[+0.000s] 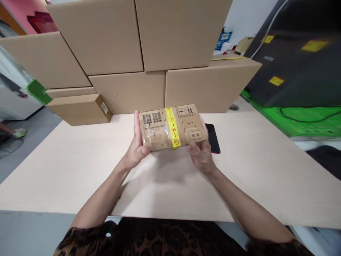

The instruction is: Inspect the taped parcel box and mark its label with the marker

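Observation:
A small cardboard parcel (160, 131) is held up over the table between my two hands, slightly tilted. It has clear tape, printed codes and symbols, and a yellow printed tape strip (172, 127) across its middle. My left hand (135, 147) grips the left end, thumb at the lower front corner. At the right end, my right hand (201, 151) is closed round the lower corner, with some fingers hidden behind the parcel. Just beyond that hand a dark phone-like slab (214, 139) lies on the table, partly covered.
Large cardboard boxes (195, 89) are stacked along the back of the pale table (87, 170). One flatter box (80, 110) sits at the back left. To the right stands a big dark machine (295, 53) with yellow stickers over a green surface (282, 117). Another person's foot (20, 133) shows far left.

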The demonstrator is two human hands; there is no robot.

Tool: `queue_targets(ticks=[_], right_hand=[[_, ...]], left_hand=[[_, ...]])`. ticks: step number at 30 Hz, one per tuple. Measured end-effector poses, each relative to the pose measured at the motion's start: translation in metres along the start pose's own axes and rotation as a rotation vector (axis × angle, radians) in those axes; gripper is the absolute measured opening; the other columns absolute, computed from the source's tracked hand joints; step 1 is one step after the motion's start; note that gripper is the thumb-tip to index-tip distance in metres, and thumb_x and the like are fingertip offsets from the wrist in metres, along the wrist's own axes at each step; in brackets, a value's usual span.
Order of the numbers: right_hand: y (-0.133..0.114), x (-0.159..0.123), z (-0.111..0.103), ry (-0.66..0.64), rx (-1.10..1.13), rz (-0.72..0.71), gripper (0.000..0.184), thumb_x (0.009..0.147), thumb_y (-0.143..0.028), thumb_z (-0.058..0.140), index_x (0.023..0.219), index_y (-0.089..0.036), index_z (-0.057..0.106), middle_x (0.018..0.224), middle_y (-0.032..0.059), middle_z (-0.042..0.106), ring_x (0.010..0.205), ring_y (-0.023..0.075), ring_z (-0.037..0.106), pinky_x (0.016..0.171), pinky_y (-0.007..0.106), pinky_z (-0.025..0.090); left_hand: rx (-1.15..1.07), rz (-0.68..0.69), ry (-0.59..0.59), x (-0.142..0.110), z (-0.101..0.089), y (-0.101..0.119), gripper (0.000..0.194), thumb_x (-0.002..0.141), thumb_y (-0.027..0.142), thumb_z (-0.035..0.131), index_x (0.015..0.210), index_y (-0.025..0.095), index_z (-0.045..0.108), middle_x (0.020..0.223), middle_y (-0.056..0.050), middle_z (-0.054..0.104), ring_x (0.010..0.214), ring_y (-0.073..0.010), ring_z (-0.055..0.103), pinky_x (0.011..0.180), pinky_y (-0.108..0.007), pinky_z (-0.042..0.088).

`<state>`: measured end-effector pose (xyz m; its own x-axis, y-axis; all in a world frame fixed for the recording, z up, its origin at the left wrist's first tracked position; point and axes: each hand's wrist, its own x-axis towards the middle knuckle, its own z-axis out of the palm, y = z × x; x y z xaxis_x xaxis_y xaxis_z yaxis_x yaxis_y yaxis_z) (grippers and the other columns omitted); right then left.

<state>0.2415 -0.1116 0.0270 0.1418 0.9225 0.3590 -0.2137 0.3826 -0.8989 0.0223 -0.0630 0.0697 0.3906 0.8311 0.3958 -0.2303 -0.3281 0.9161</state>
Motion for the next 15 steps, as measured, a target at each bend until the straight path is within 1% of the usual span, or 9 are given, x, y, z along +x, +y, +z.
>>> queue_targets(ticks=[1,2,4,6,8,10,12,13,15], right_hand=[[0.0,0.001,0.0,0.012,0.005,-0.001,0.096,0.085,-0.065,0.077,0.167,-0.046,0.029,0.168,0.0017,0.05,0.155,0.0322,0.048,0.13,0.057,0.039],[-0.001,0.002,0.0,0.03,0.009,-0.003,0.095,0.085,-0.065,0.077,0.166,-0.046,0.031,0.166,0.0021,0.052,0.156,0.0322,0.047,0.131,0.057,0.038],[-0.002,0.004,0.0,0.074,0.021,-0.004,0.091,0.085,-0.067,0.076,0.164,-0.044,0.036,0.164,0.003,0.054,0.157,0.0321,0.045,0.132,0.056,0.035],[-0.004,0.005,0.0,0.106,0.038,-0.017,0.088,0.086,-0.068,0.074,0.162,-0.043,0.039,0.166,0.0029,0.052,0.159,0.032,0.042,0.134,0.057,0.032],[-0.005,0.005,0.0,0.112,0.022,-0.058,0.08,0.09,-0.065,0.071,0.161,-0.045,0.039,0.169,0.0009,0.048,0.161,0.0316,0.04,0.134,0.059,0.03],[-0.006,0.002,-0.001,0.103,-0.09,-0.116,0.07,0.096,-0.06,0.067,0.16,-0.048,0.042,0.172,-0.0019,0.042,0.164,0.0314,0.033,0.135,0.061,0.026],[-0.008,-0.002,-0.001,0.067,-0.254,-0.169,0.062,0.098,-0.058,0.065,0.156,-0.047,0.048,0.176,-0.0043,0.035,0.168,0.0319,0.023,0.137,0.062,0.02],[-0.008,-0.004,-0.001,0.042,-0.321,-0.187,0.062,0.097,-0.059,0.065,0.156,-0.046,0.051,0.178,-0.0047,0.031,0.169,0.0324,0.017,0.137,0.062,0.016],[-0.008,-0.007,0.0,-0.008,-0.385,-0.183,0.069,0.094,-0.062,0.068,0.158,-0.043,0.049,0.18,-0.0037,0.024,0.171,0.0334,0.008,0.138,0.062,0.01]], left_hand=[[0.073,0.041,-0.031,-0.001,-0.003,-0.005,0.136,0.064,0.086,0.082,0.171,0.037,0.014,0.177,-0.014,0.027,0.164,-0.0422,0.026,0.132,-0.059,0.029],[0.147,0.081,-0.043,-0.001,-0.005,-0.009,0.146,0.058,0.083,0.088,0.172,0.035,0.01,0.176,-0.016,0.026,0.164,-0.0437,0.023,0.133,-0.061,0.024],[0.283,0.16,-0.025,-0.003,-0.009,-0.016,0.155,0.051,0.075,0.096,0.172,0.033,0.01,0.174,-0.018,0.028,0.163,-0.0463,0.021,0.133,-0.064,0.02],[0.403,0.258,0.02,-0.005,-0.011,-0.019,0.153,0.05,0.069,0.099,0.172,0.033,0.014,0.172,-0.017,0.029,0.162,-0.0477,0.022,0.132,-0.066,0.019],[0.542,0.376,0.072,-0.006,-0.011,-0.021,0.148,0.053,0.068,0.097,0.172,0.033,0.017,0.169,-0.016,0.032,0.159,-0.0484,0.025,0.131,-0.066,0.021],[0.701,0.507,0.117,-0.007,-0.009,-0.02,0.145,0.053,0.07,0.095,0.171,0.033,0.019,0.163,-0.016,0.037,0.154,-0.0488,0.032,0.128,-0.067,0.026],[0.832,0.637,0.126,-0.008,-0.006,-0.02,0.14,0.056,0.071,0.092,0.171,0.032,0.022,0.157,-0.017,0.042,0.147,-0.0477,0.04,0.124,-0.065,0.031],[0.88,0.698,0.117,-0.008,-0.004,-0.02,0.137,0.059,0.07,0.091,0.171,0.031,0.022,0.156,-0.017,0.043,0.144,-0.0467,0.043,0.123,-0.064,0.033],[0.957,0.801,0.093,-0.01,0.0,-0.022,0.13,0.064,0.067,0.089,0.17,0.03,0.025,0.156,-0.018,0.044,0.14,-0.0449,0.047,0.12,-0.061,0.036]])
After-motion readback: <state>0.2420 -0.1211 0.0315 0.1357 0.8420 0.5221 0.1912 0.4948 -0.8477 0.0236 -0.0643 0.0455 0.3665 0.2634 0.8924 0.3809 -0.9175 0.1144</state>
